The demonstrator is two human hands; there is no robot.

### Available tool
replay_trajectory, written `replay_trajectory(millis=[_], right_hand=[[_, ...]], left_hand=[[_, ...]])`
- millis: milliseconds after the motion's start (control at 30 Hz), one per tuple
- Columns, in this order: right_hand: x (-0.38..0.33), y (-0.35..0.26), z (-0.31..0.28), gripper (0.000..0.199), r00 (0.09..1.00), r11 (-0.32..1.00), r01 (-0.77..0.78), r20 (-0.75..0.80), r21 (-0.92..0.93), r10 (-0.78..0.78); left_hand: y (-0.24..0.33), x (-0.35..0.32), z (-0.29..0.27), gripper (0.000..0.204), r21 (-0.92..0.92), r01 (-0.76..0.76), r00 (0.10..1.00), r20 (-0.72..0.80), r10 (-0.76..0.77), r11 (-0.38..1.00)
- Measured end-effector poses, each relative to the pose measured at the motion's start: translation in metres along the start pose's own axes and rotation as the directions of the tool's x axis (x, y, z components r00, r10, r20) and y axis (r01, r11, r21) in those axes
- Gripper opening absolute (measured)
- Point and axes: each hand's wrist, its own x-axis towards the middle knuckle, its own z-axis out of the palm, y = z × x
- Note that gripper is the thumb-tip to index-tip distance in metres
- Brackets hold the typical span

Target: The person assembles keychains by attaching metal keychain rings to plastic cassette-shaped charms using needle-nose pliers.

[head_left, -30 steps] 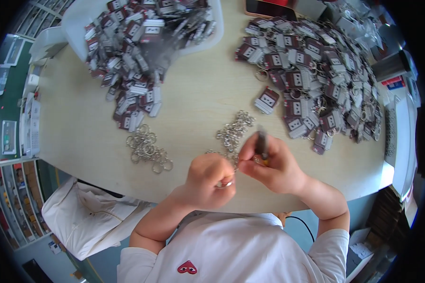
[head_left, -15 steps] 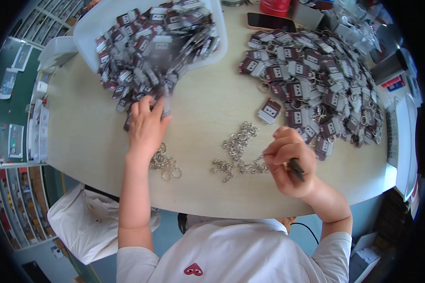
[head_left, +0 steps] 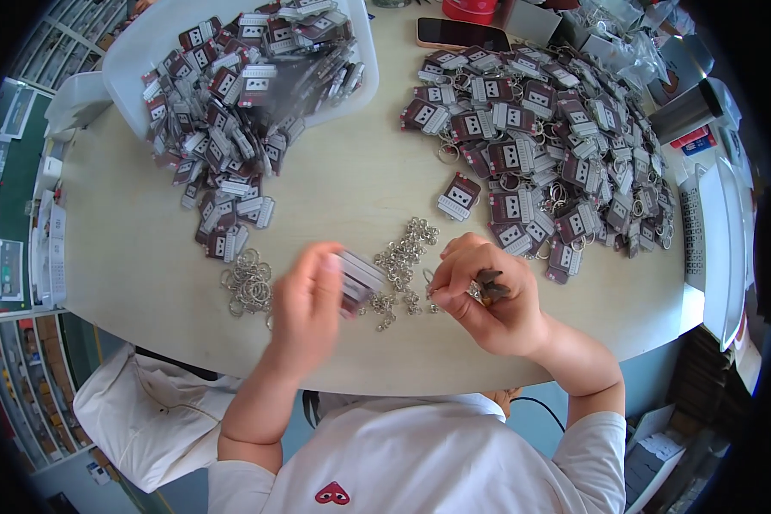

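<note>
My left hand (head_left: 307, 295), slightly blurred, pinches a flat maroon, white and clear acrylic charm (head_left: 361, 276) above the table. My right hand (head_left: 501, 300) is closed to its right, with a thin metal ring (head_left: 429, 276) at its fingertips. Dark pliers (head_left: 492, 285) are tucked in the same palm, mostly hidden by the fingers. Between the hands lies a pile of small metal chain links (head_left: 409, 248). Split key rings (head_left: 250, 283) are heaped beside my left wrist. One charm (head_left: 459, 196) lies alone beyond my right hand.
A white plastic bin (head_left: 367, 73) spills loose charms (head_left: 218, 141) onto the table at the far left. A large heap of charms with key rings (head_left: 565, 146) covers the right side. Behind it lie a phone (head_left: 463, 35) and a red container (head_left: 469, 8); a dark cylinder (head_left: 690, 111) stands far right.
My left hand has come back from the charms by the bin toward the middle, now with one charm in it. My right hand stays near the chain links, its fingers still closed.
</note>
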Motion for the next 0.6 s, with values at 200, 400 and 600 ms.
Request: replay_trajectory(millis=[200, 400, 600], right_hand=[[0.002, -0.008, -0.004, 0.022, 0.980, 0.982, -0.189, 0.066, -0.012, 0.189], [0.007, -0.003, -0.009, 0.023, 0.992, 0.982, 0.037, 0.124, -0.186, -0.013], [0.011, -0.005, -0.013, 0.031, 0.972, 0.967, 0.144, 0.214, -0.211, -0.098]], left_hand=[[0.000, -0.009, 0.023, 0.026, -0.115, 0.027, 0.991, 0.136, -0.012, 0.993], [-0.001, -0.007, 0.023, 0.020, 0.020, -0.114, 0.977, 0.185, 0.109, 0.993], [-0.005, -0.009, 0.029, 0.018, 0.156, -0.320, 0.931, 0.234, 0.280, 0.934]])
